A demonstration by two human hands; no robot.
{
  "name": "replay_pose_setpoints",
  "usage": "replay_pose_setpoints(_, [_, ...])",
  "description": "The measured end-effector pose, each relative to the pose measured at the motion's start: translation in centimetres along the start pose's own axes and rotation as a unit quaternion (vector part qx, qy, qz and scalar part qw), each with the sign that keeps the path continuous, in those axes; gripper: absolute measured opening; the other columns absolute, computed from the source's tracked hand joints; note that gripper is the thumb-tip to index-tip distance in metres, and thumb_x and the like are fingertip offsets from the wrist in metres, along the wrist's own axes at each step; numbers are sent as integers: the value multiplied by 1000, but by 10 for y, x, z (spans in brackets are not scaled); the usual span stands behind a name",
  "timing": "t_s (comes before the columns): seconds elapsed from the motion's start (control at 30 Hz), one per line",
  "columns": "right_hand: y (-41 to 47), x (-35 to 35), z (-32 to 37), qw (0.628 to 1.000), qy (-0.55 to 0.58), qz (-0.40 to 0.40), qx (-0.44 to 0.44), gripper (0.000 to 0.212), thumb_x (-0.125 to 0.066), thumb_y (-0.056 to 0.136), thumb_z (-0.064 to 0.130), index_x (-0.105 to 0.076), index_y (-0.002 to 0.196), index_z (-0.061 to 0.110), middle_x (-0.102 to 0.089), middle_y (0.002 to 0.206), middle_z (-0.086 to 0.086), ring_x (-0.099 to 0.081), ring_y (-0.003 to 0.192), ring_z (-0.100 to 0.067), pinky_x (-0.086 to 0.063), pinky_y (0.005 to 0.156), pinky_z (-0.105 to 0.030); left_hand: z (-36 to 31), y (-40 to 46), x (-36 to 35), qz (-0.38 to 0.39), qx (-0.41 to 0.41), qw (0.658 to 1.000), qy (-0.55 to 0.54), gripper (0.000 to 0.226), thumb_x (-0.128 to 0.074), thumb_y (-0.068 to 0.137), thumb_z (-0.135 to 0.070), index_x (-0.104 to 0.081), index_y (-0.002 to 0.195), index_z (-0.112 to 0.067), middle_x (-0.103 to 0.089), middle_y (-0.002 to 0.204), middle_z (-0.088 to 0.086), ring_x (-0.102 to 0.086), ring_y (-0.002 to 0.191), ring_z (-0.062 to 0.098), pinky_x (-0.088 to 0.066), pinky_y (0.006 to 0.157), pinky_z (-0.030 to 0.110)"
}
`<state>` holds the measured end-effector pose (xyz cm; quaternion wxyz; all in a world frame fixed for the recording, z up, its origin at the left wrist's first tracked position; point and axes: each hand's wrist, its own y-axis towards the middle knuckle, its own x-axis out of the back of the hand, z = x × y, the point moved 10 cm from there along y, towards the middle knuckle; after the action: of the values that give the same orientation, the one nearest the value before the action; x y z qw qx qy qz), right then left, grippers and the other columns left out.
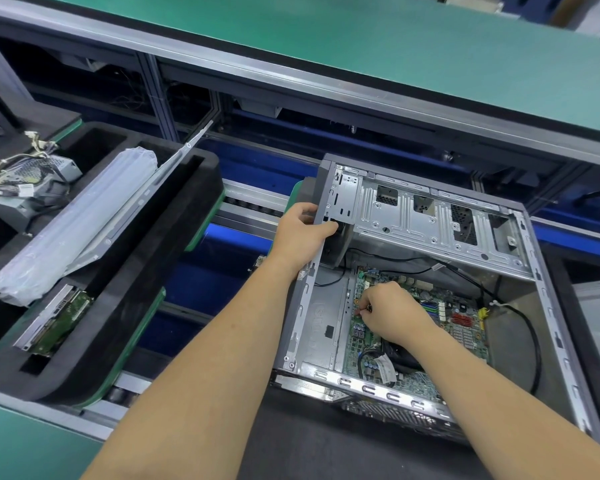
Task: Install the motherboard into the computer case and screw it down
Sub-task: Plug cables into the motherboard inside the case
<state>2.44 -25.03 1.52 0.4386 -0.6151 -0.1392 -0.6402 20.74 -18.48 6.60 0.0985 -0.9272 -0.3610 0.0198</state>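
— Nearest the lens: two bare forearms reaching over the bench into the open computer case. Left hand?
— Curled round the case's upper left frame edge, steadying.
— Right hand?
— Down on the motherboard, fingertips pinched on something tiny, likely a screw; too small to confirm.
— Board's place?
— Flat on the case floor, long axis running away toward the drive cage.
— Next mounting hole?
— Directly under the right grip, at the board's left edge; far closer than the left
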Motion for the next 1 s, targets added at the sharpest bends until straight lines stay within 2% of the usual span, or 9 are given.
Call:
replay_pose_setpoints(0.07, [1, 0, -1, 1000, -8, 0, -3, 21, -56, 89, 8, -73, 96, -2, -72, 88, -22, -67, 76, -37, -58, 65, -42, 0, 0, 0, 0, 0, 1000, -3, 41, -77, 83, -21, -60, 120, -24, -67, 114, -5, -64, 103, 11, -52, 84, 26])
replay_pose_setpoints(0.17, [1, 0, 0, 1000, -15, 1, -6, 21, -56, 90, 9, -73, 96, -1, -72, 86, -21, -54, 59, -29, -51, 58, -35, 0, 0, 1, -1, 0, 1000, -5, 40, -77, 82, -21, -60, 118, -25, -67, 113, -5, -64, 102, 10, -51, 81, 25])
replay_pose_setpoints(0.3, [-1, 1, 1, 1000, -19, -1, 0, 21, -56, 92, 11, -74, 96, 2, -73, 87, -18, -69, 78, -33, -60, 69, -42, 0, 0, 0, -1, 0, 1000, -6, 39, -77, 82, -22, -60, 116, -26, -67, 112, -7, -65, 101, 10, -52, 82, 25])
replay_pose_setpoints(0.5, [-1, 1, 2, 1000, -27, -3, 11, 21, -56, 93, 13, -74, 98, 3, -74, 89, -16, -70, 79, -30, -61, 71, -43, 1, 0, 0, 0, 2, 1000, -7, 42, -77, 82, -22, -59, 120, -24, -67, 114, -6, -64, 103, 11, -53, 87, 28])
replay_pose_setpoints(0.83, [0, 0, 5, 998, -66, -7, 16, 22, -53, 95, 13, -72, 99, 3, -72, 92, -16, -69, 84, -32, -60, 74, -44, 1, 0, 0, -2, 5, 1000, -7, 41, -78, 82, -22, -60, 119, -25, -67, 111, -8, -64, 100, 9, -50, 78, 23])
replay_pose_setpoints(1.0, [0, -1, 6, 996, -84, -4, 17, 19, -53, 96, 14, -68, 93, 4, -68, 91, -16, -66, 83, -32, -59, 72, -42, 1, 0, 0, -2, 4, 1000, -6, 44, -77, 82, -23, -60, 122, -24, -66, 112, -8, -64, 100, 7, -48, 75, 20])
